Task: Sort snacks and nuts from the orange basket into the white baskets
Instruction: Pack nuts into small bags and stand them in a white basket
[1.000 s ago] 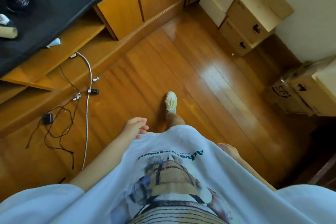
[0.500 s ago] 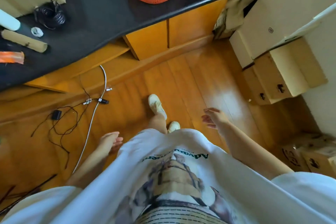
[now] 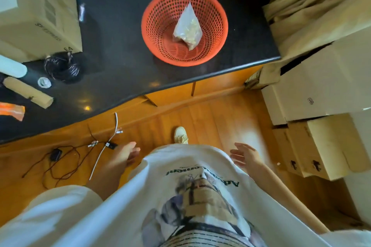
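An orange mesh basket [image 3: 158,18] stands on the black countertop [image 3: 120,70] ahead of me. One clear plastic bag of pale nuts [image 3: 187,28] lies inside it. My left hand [image 3: 125,153] hangs low beside my white shirt with relaxed fingers and holds nothing. My right hand [image 3: 244,155] is on the other side of the shirt, fingers spread, also holding nothing. Both hands are well below and short of the counter edge. No white baskets are in view.
A cardboard box [image 3: 38,10], a coiled black cable [image 3: 62,67], a tape roll [image 3: 44,82] and a cardboard tube [image 3: 28,92] sit on the counter's left. Stacked cardboard boxes [image 3: 313,102] fill the right side. Loose cables [image 3: 80,154] lie on the wooden floor.
My view has swung up from the floor, bringing the counter and orange basket fully into sight. My right hand has come forward beside my shirt.
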Available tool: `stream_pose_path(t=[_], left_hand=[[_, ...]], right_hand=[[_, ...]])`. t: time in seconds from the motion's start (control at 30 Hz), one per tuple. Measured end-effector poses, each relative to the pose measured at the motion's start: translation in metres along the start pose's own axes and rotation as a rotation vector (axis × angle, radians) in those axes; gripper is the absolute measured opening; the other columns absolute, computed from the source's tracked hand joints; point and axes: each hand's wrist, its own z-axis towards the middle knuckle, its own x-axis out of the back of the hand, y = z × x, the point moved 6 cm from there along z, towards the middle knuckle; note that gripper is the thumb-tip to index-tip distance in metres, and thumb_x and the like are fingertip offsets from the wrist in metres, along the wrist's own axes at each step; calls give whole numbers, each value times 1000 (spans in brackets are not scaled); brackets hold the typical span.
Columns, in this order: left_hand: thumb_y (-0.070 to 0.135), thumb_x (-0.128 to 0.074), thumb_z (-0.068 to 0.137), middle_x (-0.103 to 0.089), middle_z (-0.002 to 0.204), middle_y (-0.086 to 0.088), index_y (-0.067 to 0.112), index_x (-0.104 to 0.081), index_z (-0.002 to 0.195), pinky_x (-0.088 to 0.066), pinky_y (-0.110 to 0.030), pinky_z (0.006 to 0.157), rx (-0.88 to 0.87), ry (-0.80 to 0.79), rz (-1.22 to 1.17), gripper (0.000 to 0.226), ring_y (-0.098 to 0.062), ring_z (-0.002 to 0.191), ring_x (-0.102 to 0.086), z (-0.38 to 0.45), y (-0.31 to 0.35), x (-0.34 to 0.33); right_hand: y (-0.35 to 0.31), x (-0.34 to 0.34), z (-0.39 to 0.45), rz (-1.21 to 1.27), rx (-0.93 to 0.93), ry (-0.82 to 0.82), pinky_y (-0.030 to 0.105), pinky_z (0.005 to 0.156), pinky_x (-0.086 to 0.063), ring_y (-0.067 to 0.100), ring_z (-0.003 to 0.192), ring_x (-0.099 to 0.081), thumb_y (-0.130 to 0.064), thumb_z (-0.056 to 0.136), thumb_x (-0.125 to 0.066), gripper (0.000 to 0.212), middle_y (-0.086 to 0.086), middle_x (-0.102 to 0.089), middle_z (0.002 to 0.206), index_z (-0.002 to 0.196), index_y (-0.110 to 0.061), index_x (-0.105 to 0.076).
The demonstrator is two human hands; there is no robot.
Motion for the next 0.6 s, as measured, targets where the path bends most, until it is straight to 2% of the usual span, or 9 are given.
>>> stream_pose_path(t=[0.07,0.1,0.17,0.23,0.4,0.5,0.6], left_hand=[[19,-44,97,-66,101,-11,10,-57,118,-45,-26,67,-63,-14,49,26,-20,83,-61,2,52,-33],[16,-42,97,-65,90,-6,12,-58,116,-43,-24,63,-97,-22,59,25,-15,75,-59,1,79,-50],[15,-43,96,-63,80,0,16,-60,107,-44,-23,64,-189,-66,49,21,-12,71,-58,-2,139,-89],[14,-44,95,-64,79,1,18,-61,100,-45,-24,66,-244,-147,68,18,-11,72,-59,-3,174,-120],[13,-46,95,-65,80,3,19,-60,104,-47,-21,65,-289,-156,115,17,-8,71,-60,31,249,-169],[9,-46,95,-64,88,-3,12,-59,112,-47,-21,65,-276,-75,107,22,-9,73,-59,69,282,-179],[2,-47,92,-61,98,-10,2,-56,119,-47,-26,67,-245,-3,118,29,-19,83,-58,105,305,-183]], right_hand=[[-18,8,8,43,-23,22,29,64,-43,21,67,-57,-14,95,-46,19,8,-60,78,111,-12,-55],[-26,12,11,57,-42,28,32,69,-44,22,70,-57,-14,95,-46,21,8,-60,79,114,-10,-54],[-46,21,21,88,-76,43,42,89,-44,28,80,-58,-14,95,-46,27,9,-60,81,120,-5,-54],[-71,25,31,107,-89,68,45,97,-40,31,89,-56,-13,95,-47,31,10,-60,82,124,-2,-52],[-178,-1,63,33,83,30,33,71,-45,23,73,-58,-11,94,-48,24,13,-62,83,115,-4,-56],[-259,-42,82,-68,265,-42,28,70,-49,20,73,-62,-10,94,-48,21,9,-64,81,110,-2,-58],[-330,-90,94,-151,413,-154,19,64,-52,14,70,-62,-7,93,-50,16,2,-65,76,105,-7,-61]])
